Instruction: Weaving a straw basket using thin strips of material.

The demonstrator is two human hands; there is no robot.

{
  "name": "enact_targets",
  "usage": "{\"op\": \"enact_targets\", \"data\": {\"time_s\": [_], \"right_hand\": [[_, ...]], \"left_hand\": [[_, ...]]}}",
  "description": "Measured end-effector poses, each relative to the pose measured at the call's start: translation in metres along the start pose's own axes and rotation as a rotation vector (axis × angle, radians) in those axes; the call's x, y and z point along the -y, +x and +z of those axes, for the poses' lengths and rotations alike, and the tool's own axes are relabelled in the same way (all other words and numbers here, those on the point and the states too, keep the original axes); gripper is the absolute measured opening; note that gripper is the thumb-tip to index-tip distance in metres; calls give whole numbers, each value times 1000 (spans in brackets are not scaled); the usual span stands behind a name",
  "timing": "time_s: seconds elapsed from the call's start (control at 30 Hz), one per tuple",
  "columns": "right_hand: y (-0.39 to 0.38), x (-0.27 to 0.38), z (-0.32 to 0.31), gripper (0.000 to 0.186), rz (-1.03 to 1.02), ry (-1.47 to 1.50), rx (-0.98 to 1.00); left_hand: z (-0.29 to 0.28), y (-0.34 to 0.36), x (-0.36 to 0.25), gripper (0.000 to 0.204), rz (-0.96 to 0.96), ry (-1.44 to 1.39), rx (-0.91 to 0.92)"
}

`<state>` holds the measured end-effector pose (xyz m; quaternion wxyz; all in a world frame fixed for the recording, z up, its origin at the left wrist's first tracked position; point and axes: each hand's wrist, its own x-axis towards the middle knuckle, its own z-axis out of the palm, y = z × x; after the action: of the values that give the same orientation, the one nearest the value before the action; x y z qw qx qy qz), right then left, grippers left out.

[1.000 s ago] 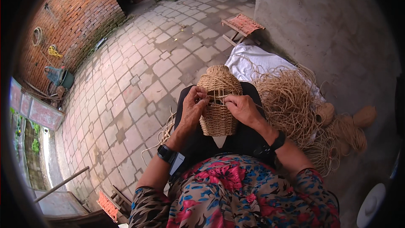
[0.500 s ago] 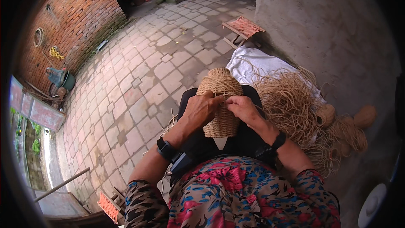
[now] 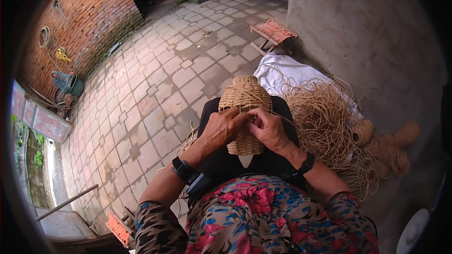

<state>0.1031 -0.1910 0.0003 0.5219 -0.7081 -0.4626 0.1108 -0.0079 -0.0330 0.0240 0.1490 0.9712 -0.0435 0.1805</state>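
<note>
On my lap rests a vase-shaped woven basket (image 3: 246, 95) of tan twisted cord, its narrow neck pointing away from me. A gap in its weave shows around the middle, partly behind my fingers. My left hand (image 3: 222, 126) is closed against the left side of this gap, thumb and fingertips gripping the basket there. Right beside it, my right hand (image 3: 269, 129) has its thumb and forefinger pinched, with a strand of cord (image 3: 285, 118) trailing off to the right. The fingertips of both hands meet, so the exact spot where the cord enters the weave is hidden.
A tangled heap of tan cord (image 3: 318, 113) lies at my right on a white sheet (image 3: 273, 70), with cord balls (image 3: 407, 134) beyond. A low stool (image 3: 274, 31) stands by the grey wall (image 3: 358, 33). Another orange-topped stool (image 3: 117, 228) is near my left.
My right hand has curled its fingers and drawn in closer over my left fingertips. The left hand has shifted slightly down and left, still at the basket.
</note>
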Motion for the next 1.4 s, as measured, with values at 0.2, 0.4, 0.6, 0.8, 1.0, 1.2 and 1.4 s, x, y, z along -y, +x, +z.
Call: {"op": "enact_targets", "data": {"time_s": [0.2,0.4,0.6,0.8,1.0,1.2,1.4], "right_hand": [[5,-7,7,18,-247,-236,-51],[2,5,7,16,-366,-305,-164],[13,10,7,12,-381,-144,-88],[14,3,10,9,-172,-29,-92],[7,-7,18,16,-454,-493,-124],[4,-22,17,21,-528,-449,-144],[1,-24,16,22,-481,-418,-162]], "left_hand": [[13,-11,0,22,-361,-599,-286],[12,-20,3,17,-679,-378,-239],[23,-23,15,15,-667,-389,-292],[22,-18,12,10,-620,-356,-317],[11,-9,3,11,-601,-154,-149],[22,-54,60,15,-773,55,-401],[-16,-127,115,31,-1134,-1217,-194]]}}
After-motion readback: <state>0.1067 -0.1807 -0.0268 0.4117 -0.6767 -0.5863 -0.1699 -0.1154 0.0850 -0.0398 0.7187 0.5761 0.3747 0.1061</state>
